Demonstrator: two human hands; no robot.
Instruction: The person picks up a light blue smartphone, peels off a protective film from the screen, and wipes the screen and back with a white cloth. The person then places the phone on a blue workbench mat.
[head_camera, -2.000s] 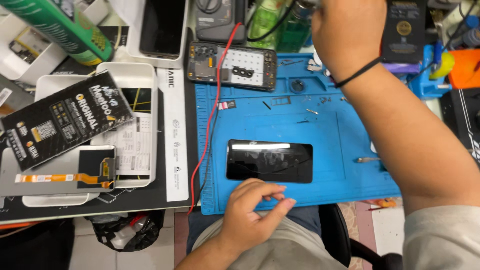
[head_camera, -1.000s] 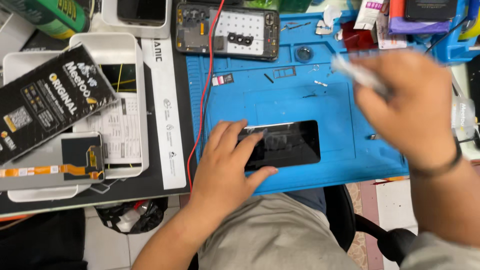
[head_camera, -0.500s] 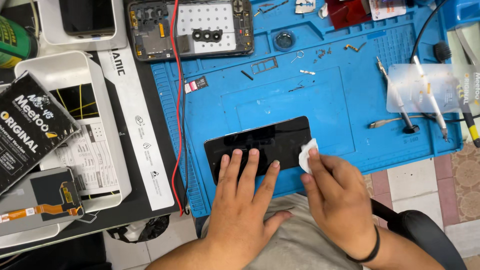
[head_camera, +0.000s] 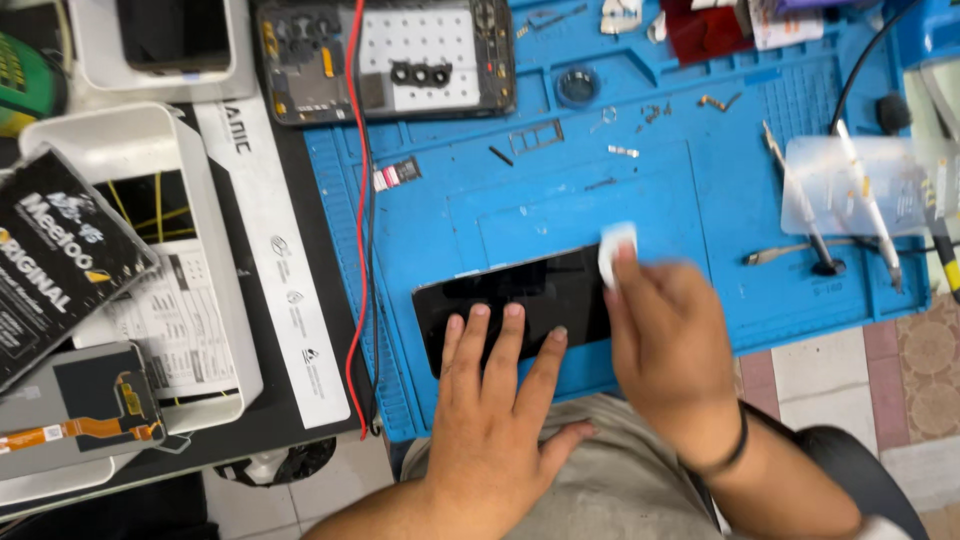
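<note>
My left hand lies flat on the black phone screen panel, fingers spread and pressing it down onto the blue repair mat. The panel sits along the mat's near edge, lengthwise, towards the near-left corner. My right hand pinches a small white wipe between fingertips and thumb — a narrow, closed grip — and holds it at the panel's right end, touching the glass.

I judge the panel thin, light, stiff and slick, and likely to crack if bent, so it wants flat pressure from above or a hold by its long edges, not a squeeze at one corner. The wipe is soft and weighs next to nothing.

Both forearms come in from the mat's near edge; the right wrist, with a dark band, is bent so the fingers point away from me. At the far-left corner lies an opened phone body — a red wire runs down the mat's left edge. Tweezers lie near the right edge.
</note>
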